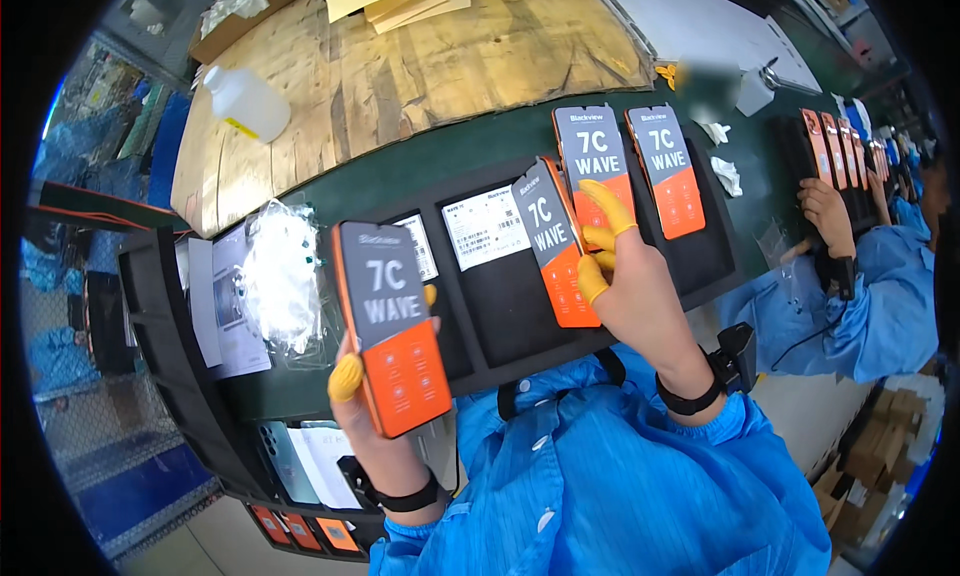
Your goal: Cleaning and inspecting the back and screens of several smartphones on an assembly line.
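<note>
My left hand [347, 391] grips an orange-edged smartphone [400, 326], its front covered by a grey-and-orange printed film, raised above the left end of a black compartment tray [510, 311]. My right hand [640, 286], in yellow finger cots like the left, pinches the right edge of a second smartphone [552, 251], tilted in the tray's middle. Behind those fingers, partly covered by them, lies a third smartphone [590, 141]. Another smartphone [668, 171] rests in the right part of the tray. A white printed label [485, 231] shows beside the second phone.
Clear plastic bags [285, 286] and a printed sheet [240, 321] lie left of the tray. A white bottle [247, 104] stands on a wooden board [480, 66]. Crumpled tissue [727, 177] lies to the right, where a co-worker's hand [828, 216] touches a row of phones.
</note>
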Demonstrator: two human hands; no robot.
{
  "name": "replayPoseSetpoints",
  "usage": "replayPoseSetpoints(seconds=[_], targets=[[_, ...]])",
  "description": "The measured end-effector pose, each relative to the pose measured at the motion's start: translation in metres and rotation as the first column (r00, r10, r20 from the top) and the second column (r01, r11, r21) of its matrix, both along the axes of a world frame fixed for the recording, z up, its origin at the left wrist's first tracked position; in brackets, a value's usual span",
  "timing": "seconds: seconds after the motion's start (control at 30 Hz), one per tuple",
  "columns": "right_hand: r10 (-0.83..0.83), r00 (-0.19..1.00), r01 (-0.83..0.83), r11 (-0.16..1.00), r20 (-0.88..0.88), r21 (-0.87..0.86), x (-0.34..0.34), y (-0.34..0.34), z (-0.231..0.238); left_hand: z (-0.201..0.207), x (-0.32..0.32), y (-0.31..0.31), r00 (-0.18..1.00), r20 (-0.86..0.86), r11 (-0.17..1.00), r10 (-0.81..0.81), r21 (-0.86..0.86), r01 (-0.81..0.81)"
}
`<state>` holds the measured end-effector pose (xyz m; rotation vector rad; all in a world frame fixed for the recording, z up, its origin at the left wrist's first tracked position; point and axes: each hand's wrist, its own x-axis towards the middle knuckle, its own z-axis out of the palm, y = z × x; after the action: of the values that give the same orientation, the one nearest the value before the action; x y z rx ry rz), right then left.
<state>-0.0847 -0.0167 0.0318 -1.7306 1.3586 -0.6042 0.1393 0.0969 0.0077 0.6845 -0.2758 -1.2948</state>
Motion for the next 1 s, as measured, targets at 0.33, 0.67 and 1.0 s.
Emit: replayPoseSetpoints(seconds=[0.33,0.67,1.0], targets=[[-0.072,0.935,0.069,0.997,0.348,0.023,-0.023,-0.003,0.0,-0.013,-0.08,-0.061,0.997,0.071,0.999,-0.027,0.026,0.025],[0.092,0.995,-0.097,0.939,-0.03,-0.331,0.007,0.009,0.012,-0.018,-0.104,-0.078,1.0,-0.006,0.989,-0.002,-0.147,0.001],[0.327,0.755,-0.213,0.942,0.569,-0.259,0.006,0.0,-0.017,-0.009,-0.095,-0.068,0.996,-0.073,0.977,0.049,-0.204,-0.063]])
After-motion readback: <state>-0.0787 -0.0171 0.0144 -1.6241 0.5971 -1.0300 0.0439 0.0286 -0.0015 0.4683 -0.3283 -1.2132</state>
